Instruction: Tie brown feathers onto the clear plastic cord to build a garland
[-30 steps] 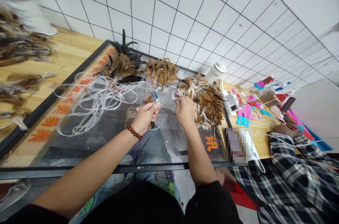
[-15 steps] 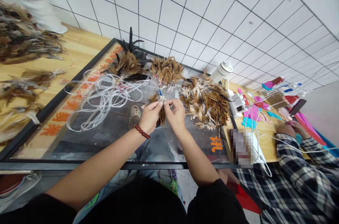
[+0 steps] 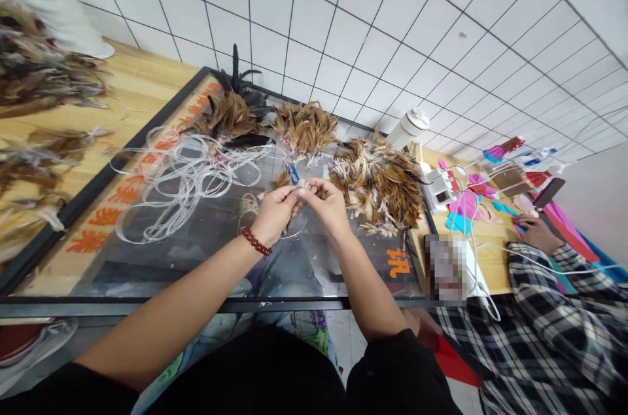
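Observation:
My left hand (image 3: 277,211) pinches a small bunch of brown feathers (image 3: 286,226), whose tips show below the fingers. Pressed against it at the pale quill ends is my right hand (image 3: 324,204), thumb and forefinger closed. The exact grip between the fingertips is partly hidden. Just beyond the hands lies a small blue-handled tool (image 3: 294,173). A spool of thread (image 3: 248,205) stands left of my left hand. Larger piles of brown feathers lie behind (image 3: 305,130) and to the right (image 3: 380,186).
Loops of clear white ribbon (image 3: 181,179) spread over the dark mat at left. Black and brown feathers (image 3: 230,114) lie behind them. A white bottle (image 3: 409,127), power strip (image 3: 438,189) and cables stand at right. A co-worker's hand (image 3: 538,234) rests among coloured pieces.
My hands have turned slightly, so the feather bunch is now mostly hidden behind my left fingers. The view has shifted a little. The co-worker's hands have moved apart.

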Action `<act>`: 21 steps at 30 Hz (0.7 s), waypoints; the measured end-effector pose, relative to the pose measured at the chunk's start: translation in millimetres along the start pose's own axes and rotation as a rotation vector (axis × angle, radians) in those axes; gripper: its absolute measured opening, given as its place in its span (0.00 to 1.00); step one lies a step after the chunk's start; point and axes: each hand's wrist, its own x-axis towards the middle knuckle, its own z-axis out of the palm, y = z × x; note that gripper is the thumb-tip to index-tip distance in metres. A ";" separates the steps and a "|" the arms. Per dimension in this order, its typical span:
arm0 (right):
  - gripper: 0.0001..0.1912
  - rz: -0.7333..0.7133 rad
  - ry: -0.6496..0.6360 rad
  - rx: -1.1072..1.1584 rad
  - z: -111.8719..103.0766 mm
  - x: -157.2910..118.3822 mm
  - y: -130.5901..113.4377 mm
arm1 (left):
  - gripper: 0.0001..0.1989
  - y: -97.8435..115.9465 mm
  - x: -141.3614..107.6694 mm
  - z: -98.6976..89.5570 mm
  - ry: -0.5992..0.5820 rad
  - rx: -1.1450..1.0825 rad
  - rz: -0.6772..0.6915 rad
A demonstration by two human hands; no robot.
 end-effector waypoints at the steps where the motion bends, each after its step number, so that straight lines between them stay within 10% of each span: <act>1: 0.19 0.001 -0.002 0.002 1.1 -0.6 -0.8 | 0.11 0.2 -0.5 0.1 0.003 0.025 0.028; 12: 0.14 -0.313 0.411 -0.574 -53.2 14.2 -4.6 | 0.12 4.0 -1.9 0.2 -0.022 -0.085 -0.031; 18: 0.17 -0.164 -0.253 -0.137 -36.2 8.6 -5.3 | 0.13 6.7 -5.2 0.6 -0.172 -0.181 -0.146; 21: 0.16 -0.100 -0.371 0.003 -28.9 3.8 -8.0 | 0.14 7.8 -7.5 -0.1 -0.272 -0.206 -0.178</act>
